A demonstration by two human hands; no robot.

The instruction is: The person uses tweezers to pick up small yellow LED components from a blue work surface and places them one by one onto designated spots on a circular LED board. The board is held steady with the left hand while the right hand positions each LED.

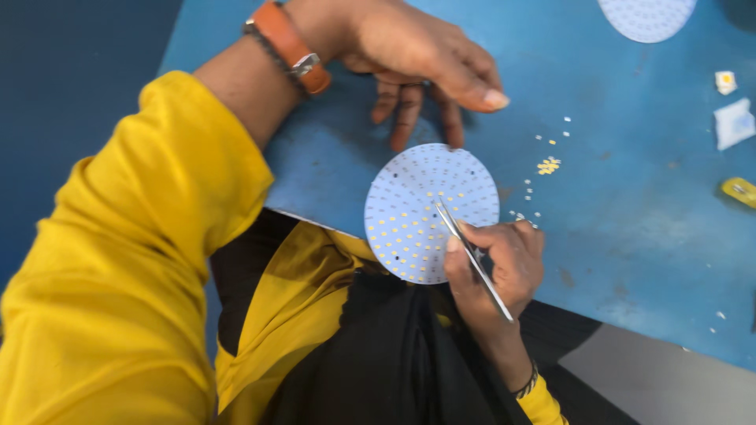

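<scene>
Blue table (pixel 630 197) fills most of frame, upper centre to right edge; its near edge runs diagonally from lower centre to lower right. Yellow sleeve (pixel 118 275) takes the whole left side, w/ dark cloth over the lap at bottom centre.

Left hand (pixel 417 55), top centre, lies palm down on the table w/ fingers spread loosely, holding nothing; fingertips reach toward the top rim of the round white board (pixel 417 205), just short of it or barely touching, can't tell. Orange watch strap (pixel 290 43) on that wrist, upper left-centre.

Round white board sits mid-frame, overhanging the table's near edge, covered in rows of small yellow dots; a few spots look unfilled. Right hand (pixel 500 264), lower centre-right, is curled in a pinch grip around thin metal tweezers (pixel 472 256); tweezer tip rests on the board near its centre. That hand covers the board's lower right rim.

Around: 2nd white round board (pixel 646 16) cut off by top right edge. White paper scrap (pixel 734 123) and smaller white bit (pixel 725 80) at right edge, yellow item (pixel 740 190) below them. Small heap of tiny yellow chips (pixel 548 165) right of the board, w/ loose white specks (pixel 526 214) scattered betw. heap and right hand.
</scene>
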